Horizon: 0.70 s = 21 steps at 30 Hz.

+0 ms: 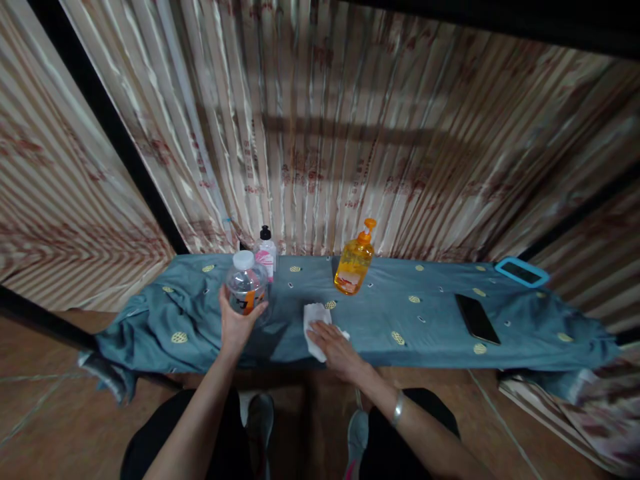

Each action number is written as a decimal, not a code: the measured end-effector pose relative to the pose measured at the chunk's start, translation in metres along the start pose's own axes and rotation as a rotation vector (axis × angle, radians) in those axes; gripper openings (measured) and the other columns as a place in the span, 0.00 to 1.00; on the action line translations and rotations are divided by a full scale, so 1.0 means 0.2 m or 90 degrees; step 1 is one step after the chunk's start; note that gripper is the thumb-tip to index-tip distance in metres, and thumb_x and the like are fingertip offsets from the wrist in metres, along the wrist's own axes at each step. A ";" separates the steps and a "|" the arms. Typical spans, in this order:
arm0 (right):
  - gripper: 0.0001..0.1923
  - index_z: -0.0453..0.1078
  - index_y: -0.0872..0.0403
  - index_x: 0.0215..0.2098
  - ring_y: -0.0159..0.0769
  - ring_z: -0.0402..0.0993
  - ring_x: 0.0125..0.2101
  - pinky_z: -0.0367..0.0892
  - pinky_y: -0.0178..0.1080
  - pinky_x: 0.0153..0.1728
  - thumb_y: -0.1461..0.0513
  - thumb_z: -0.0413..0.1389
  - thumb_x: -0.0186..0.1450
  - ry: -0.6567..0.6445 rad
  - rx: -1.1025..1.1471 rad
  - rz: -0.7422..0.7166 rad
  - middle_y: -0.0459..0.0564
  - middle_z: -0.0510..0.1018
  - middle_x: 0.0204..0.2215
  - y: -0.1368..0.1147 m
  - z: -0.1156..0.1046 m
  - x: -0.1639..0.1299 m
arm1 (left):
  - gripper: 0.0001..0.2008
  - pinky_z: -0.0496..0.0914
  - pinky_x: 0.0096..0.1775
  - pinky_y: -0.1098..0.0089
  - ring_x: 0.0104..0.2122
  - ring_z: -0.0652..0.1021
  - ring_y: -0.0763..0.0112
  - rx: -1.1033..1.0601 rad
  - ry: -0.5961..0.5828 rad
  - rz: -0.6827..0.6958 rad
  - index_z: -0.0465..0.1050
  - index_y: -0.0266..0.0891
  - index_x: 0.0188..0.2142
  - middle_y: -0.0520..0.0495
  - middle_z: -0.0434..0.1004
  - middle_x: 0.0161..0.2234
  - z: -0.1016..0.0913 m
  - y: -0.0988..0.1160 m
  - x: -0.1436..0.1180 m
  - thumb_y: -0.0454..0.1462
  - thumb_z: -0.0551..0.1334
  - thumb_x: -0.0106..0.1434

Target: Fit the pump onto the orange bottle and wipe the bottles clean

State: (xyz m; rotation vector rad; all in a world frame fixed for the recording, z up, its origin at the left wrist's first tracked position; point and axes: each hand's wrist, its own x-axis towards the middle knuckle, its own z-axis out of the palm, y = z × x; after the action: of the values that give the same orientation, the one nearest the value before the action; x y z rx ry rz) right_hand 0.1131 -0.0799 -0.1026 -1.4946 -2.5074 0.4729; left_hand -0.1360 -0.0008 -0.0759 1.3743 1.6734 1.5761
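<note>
My left hand (240,323) is wrapped round a clear plastic bottle (245,283) with a white cap and an orange-and-black label. The bottle is upright at the left of the cloth-covered bench; I cannot tell whether its base touches the cloth. Just behind it stands a small bottle (267,257) with a black top and pink label, partly hidden. My right hand (336,347) presses a white tissue (316,320) against the cloth, fingers together over it. Beyond the tissue, an orange pump bottle (353,267) stands, holding amber liquid.
A blue-green cloth with yellow pineapple prints (400,313) covers the narrow bench. Towards its right end lie a black phone (477,319) and a blue-framed object with a dark face (521,272). Striped curtains (320,147) and dark poles (110,127) enclose the bench.
</note>
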 end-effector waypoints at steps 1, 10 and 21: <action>0.37 0.58 0.59 0.62 0.45 0.51 0.63 0.47 0.48 0.62 0.76 0.44 0.54 0.007 -0.009 0.028 0.55 0.59 0.63 0.08 -0.03 -0.07 | 0.54 0.56 0.61 0.52 0.63 0.59 0.50 0.007 0.014 -0.007 0.48 0.37 0.62 0.32 0.55 0.63 -0.02 -0.01 -0.02 0.47 0.72 0.41; 0.33 0.60 0.73 0.58 0.53 0.49 0.63 0.44 0.52 0.62 0.78 0.43 0.53 0.159 0.046 0.272 0.75 0.57 0.61 0.39 -0.13 -0.25 | 0.41 0.59 0.59 0.49 0.59 0.65 0.52 -0.031 -0.054 0.020 0.55 0.44 0.60 0.37 0.63 0.59 -0.16 0.03 -0.35 0.49 0.68 0.49; 0.23 0.72 0.56 0.35 0.40 0.74 0.33 0.69 0.44 0.37 0.46 0.48 0.62 0.142 0.612 0.201 0.51 0.78 0.30 -0.08 0.06 0.01 | 0.39 0.62 0.56 0.47 0.56 0.69 0.46 0.065 -0.355 0.216 0.69 0.39 0.52 0.36 0.71 0.54 0.19 0.05 -0.48 0.45 0.72 0.39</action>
State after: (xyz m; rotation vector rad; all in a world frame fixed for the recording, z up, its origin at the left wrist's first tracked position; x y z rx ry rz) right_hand 0.0955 -0.0876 -0.1080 -1.3788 -1.4690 1.2438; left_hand -0.0619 -0.0684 -0.1050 2.0070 1.2386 1.1167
